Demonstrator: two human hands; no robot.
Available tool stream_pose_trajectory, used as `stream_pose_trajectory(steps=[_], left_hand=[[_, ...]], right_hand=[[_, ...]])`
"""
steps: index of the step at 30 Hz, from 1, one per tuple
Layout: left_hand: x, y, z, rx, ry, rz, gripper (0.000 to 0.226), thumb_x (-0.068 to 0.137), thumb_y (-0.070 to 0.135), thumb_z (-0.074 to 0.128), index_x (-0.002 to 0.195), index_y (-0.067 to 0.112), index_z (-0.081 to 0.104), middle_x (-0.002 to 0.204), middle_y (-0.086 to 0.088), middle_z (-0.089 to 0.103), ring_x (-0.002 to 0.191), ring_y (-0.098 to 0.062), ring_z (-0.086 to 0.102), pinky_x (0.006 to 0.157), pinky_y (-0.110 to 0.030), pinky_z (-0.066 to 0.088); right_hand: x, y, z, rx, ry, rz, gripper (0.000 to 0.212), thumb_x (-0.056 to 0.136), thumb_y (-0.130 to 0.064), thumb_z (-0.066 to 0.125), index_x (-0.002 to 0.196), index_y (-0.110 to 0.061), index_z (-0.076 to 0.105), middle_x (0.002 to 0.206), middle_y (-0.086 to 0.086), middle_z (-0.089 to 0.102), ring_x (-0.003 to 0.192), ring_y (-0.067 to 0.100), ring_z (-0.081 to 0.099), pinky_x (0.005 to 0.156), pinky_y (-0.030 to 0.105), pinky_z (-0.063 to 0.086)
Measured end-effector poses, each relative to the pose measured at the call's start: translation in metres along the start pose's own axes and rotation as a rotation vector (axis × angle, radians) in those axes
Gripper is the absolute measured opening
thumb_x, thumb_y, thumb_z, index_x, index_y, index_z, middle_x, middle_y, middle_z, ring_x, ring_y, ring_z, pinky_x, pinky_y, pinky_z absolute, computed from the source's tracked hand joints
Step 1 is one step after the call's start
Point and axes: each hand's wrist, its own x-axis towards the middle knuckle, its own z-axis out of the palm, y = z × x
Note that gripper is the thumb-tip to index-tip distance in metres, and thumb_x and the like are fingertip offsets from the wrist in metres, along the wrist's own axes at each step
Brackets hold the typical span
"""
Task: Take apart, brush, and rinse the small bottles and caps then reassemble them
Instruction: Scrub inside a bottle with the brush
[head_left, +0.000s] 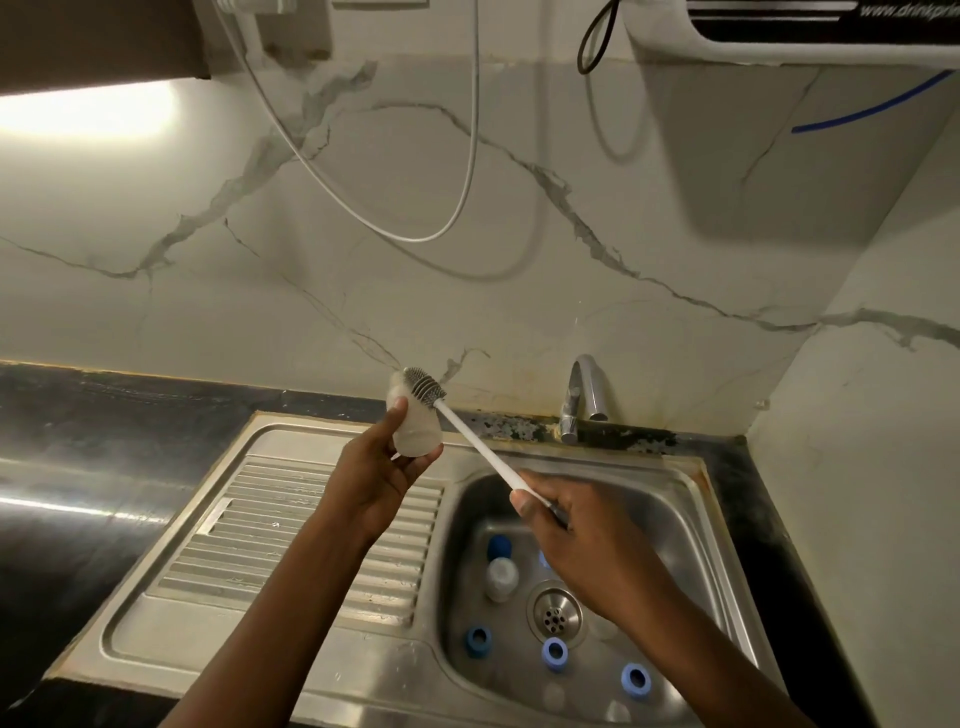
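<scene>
Bottle brushing observed over the sink.
The left hand (384, 467) gripped a clear small bottle (415, 434) above the drainboard (291, 535). The right hand (576, 540) was curled round the handle of the brush (478, 445), whose grey head met the bottle's upper end. In the basin (649, 519) to the right lay a second bottle (501, 577) and three blue caps (554, 653).

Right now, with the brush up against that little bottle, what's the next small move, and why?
Probably ease the brush head into the bottle and twist. The left hand grips the bottle, the right hand holds the handle, and the bristles look outside it.
</scene>
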Motion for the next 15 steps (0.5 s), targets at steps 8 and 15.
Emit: stream_pose_trajectory(steps=[8,15], left_hand=[[0.005,0.013,-0.005,-0.204,-0.051,-0.024,0.046,0.095,0.023,0.071,0.133,-0.002,0.060,0.130,-0.029,0.070,0.117,-0.040,0.073,0.093,-0.051,0.063],[-0.008,0.000,0.001,-0.215,-0.200,-0.103,0.051,0.100,0.025,0.064,0.144,0.001,0.053,0.134,-0.031,0.066,0.115,-0.040,0.071,0.099,-0.049,0.060]], right_hand=[[-0.015,0.010,0.004,0.045,-0.033,-0.027,0.021,0.105,-0.051,0.052,0.118,-0.063,0.063,0.111,-0.009,0.072,0.098,0.005,0.069,0.070,0.020,0.056],[0.002,0.004,0.005,0.051,0.028,0.004,0.010,0.105,-0.051,0.052,0.099,-0.057,0.057,0.085,-0.024,0.069,0.077,0.000,0.069,0.062,0.011,0.052]])
